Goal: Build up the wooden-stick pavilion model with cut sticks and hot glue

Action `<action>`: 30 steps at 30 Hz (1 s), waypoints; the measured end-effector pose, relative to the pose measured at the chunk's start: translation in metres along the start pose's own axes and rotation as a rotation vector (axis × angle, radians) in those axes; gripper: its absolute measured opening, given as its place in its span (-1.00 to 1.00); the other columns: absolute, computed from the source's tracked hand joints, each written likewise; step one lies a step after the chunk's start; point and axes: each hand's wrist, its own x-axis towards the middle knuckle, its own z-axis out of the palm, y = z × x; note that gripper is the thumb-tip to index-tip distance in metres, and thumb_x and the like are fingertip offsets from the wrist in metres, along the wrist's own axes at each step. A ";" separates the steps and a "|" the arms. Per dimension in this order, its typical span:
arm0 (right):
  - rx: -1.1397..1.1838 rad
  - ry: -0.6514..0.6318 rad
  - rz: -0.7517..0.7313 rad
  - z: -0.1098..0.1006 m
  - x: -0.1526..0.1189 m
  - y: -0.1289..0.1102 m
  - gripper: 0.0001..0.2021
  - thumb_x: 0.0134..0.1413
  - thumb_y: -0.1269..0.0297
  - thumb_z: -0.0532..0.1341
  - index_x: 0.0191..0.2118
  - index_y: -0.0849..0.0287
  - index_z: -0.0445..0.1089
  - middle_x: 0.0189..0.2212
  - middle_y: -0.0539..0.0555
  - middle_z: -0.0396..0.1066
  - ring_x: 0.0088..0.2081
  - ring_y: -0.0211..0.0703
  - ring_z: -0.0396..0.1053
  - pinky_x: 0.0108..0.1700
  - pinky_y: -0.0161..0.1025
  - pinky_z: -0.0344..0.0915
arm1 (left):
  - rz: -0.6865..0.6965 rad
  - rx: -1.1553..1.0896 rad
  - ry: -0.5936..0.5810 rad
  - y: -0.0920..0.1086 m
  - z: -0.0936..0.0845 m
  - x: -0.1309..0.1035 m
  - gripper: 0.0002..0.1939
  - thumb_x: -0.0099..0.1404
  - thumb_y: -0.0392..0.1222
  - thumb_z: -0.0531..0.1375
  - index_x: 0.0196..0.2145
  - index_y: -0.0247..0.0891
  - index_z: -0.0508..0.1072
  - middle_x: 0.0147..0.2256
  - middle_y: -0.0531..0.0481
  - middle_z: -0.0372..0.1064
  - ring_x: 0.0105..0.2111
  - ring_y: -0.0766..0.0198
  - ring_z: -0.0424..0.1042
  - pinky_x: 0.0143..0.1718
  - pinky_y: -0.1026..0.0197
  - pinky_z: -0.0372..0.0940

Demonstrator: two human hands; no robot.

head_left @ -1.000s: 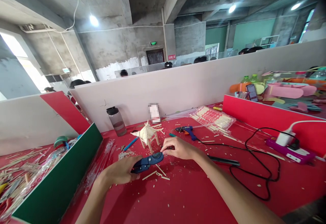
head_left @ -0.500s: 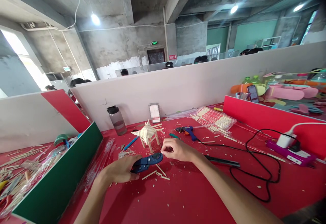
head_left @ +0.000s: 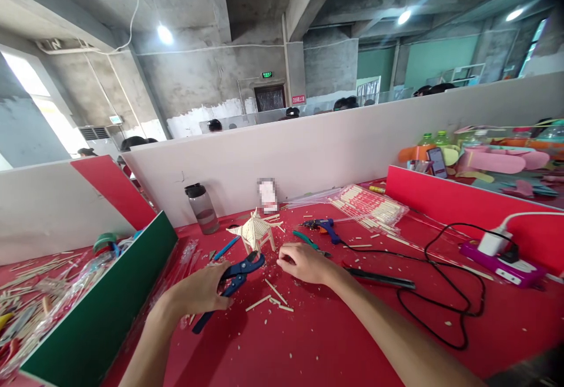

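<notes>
My left hand (head_left: 199, 290) is wrapped round the handles of a blue hand cutter (head_left: 241, 268). Its handles are spread and its head points up to the right, in front of a small stick-built pavilion model (head_left: 254, 232) standing on thin legs. To the right of the cutter, my right hand (head_left: 303, 262) has its fingers curled together in a pinch; whatever is in them, if anything, is too small to make out. Several cut wooden sticks (head_left: 275, 300) lie on the red tabletop below the hands.
Behind my right hand lie green-handled pliers (head_left: 305, 238) and a blue glue gun (head_left: 326, 227). A bagged bundle of sticks (head_left: 370, 206) is at the back. A bottle (head_left: 202, 208) stands left. Black cable (head_left: 434, 258) loops to a purple power strip (head_left: 502, 263). A green divider (head_left: 106, 305) borders the left.
The cutter's handles have spread apart, and its head has swung left and up, away from my right hand. My right hand has shifted slightly left.
</notes>
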 end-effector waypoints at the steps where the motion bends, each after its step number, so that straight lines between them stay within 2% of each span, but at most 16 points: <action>1: -0.010 -0.015 0.002 0.001 0.000 -0.004 -0.78 0.29 0.29 0.16 -0.41 0.18 0.37 -0.41 0.03 0.43 -0.38 -0.24 0.30 -0.33 -0.32 0.07 | -0.015 -0.024 -0.032 -0.005 0.000 0.000 -0.31 0.03 0.04 0.26 0.14 -0.15 0.36 -0.09 -0.10 0.51 -0.17 -0.03 0.50 -0.20 0.16 0.28; 3: -0.024 -0.053 0.008 0.005 0.001 -0.011 -0.73 0.30 0.23 0.16 -0.43 0.19 0.38 -0.42 0.03 0.44 -0.40 -0.24 0.30 -0.35 -0.32 0.05 | -0.025 -0.077 -0.098 -0.014 0.003 0.002 -0.25 0.06 0.05 0.25 0.20 -0.16 0.27 0.03 -0.16 0.46 -0.09 -0.07 0.48 -0.12 0.12 0.28; 5: -0.016 -0.094 0.017 0.011 0.001 -0.019 -0.79 0.25 0.22 0.21 -0.39 0.18 0.41 -0.38 0.03 0.47 -0.38 -0.23 0.33 -0.34 -0.32 0.06 | -0.046 -0.081 -0.128 -0.019 0.007 0.004 -0.26 0.06 0.05 0.25 0.19 -0.17 0.24 0.06 -0.19 0.44 -0.08 -0.08 0.48 -0.12 0.10 0.27; 8: -0.011 -0.166 0.024 0.020 -0.001 -0.024 -0.87 0.10 0.22 0.32 -0.32 0.16 0.44 -0.34 0.02 0.51 -0.35 -0.21 0.37 -0.36 -0.33 0.06 | -0.059 -0.026 -0.148 -0.018 0.012 0.006 -0.42 0.11 0.07 0.20 0.05 -0.20 0.29 -0.09 -0.16 0.48 -0.21 -0.04 0.51 -0.25 0.11 0.26; 12: -0.105 -0.185 0.034 0.023 -0.003 -0.023 -0.97 0.03 0.35 0.30 -0.37 0.15 0.44 -0.33 0.05 0.51 -0.35 -0.17 0.40 -0.37 -0.30 0.06 | -0.050 0.023 -0.116 -0.005 0.012 0.005 -0.59 0.16 0.11 0.14 -0.13 -0.20 0.31 -0.17 -0.12 0.46 -0.25 0.00 0.50 -0.29 0.12 0.25; 17: -0.158 -0.193 0.044 0.018 -0.004 -0.019 -0.95 0.05 0.43 0.24 -0.37 0.16 0.44 -0.30 0.11 0.54 -0.31 -0.10 0.45 -0.34 -0.27 0.10 | -0.109 0.052 -0.132 0.010 0.013 0.002 -0.49 0.14 0.14 0.14 -0.07 -0.25 0.33 -0.14 -0.22 0.47 -0.20 -0.10 0.51 -0.24 0.03 0.31; 20: -0.147 -0.194 0.039 0.017 -0.004 -0.018 -0.94 0.12 0.41 0.20 -0.32 0.17 0.43 -0.29 0.13 0.55 -0.29 -0.09 0.47 -0.33 -0.27 0.10 | -0.118 0.065 -0.109 0.013 0.018 0.003 -0.41 0.12 0.14 0.15 0.02 -0.28 0.34 0.03 -0.34 0.41 -0.04 -0.21 0.47 -0.10 -0.06 0.32; 23: -0.131 -0.169 0.058 0.016 -0.004 -0.016 -0.90 0.23 0.38 0.14 -0.24 0.16 0.41 -0.33 0.11 0.56 -0.34 -0.10 0.47 -0.36 -0.26 0.08 | -0.148 0.070 -0.098 0.016 0.024 0.004 -0.27 0.12 0.18 0.15 0.14 -0.32 0.29 0.21 -0.44 0.24 0.13 -0.31 0.35 0.01 -0.14 0.28; 27: -0.049 -0.122 0.066 0.013 -0.004 -0.015 -0.91 0.30 0.33 0.16 -0.18 0.15 0.41 -0.30 0.09 0.56 -0.30 -0.10 0.47 -0.33 -0.28 0.12 | -0.156 0.095 -0.105 0.025 0.028 0.004 -0.24 0.14 0.24 0.14 0.14 -0.36 0.32 0.18 -0.47 0.29 0.14 -0.35 0.34 0.03 -0.19 0.28; 30: 0.007 -0.100 0.055 0.013 -0.002 -0.015 -0.92 0.29 0.35 0.19 -0.16 0.14 0.43 -0.27 0.07 0.54 -0.27 -0.13 0.46 -0.29 -0.30 0.17 | -0.162 0.131 -0.089 0.033 0.031 0.004 -0.16 0.17 0.26 0.12 0.24 -0.40 0.25 0.15 -0.49 0.31 0.14 -0.36 0.35 0.05 -0.21 0.27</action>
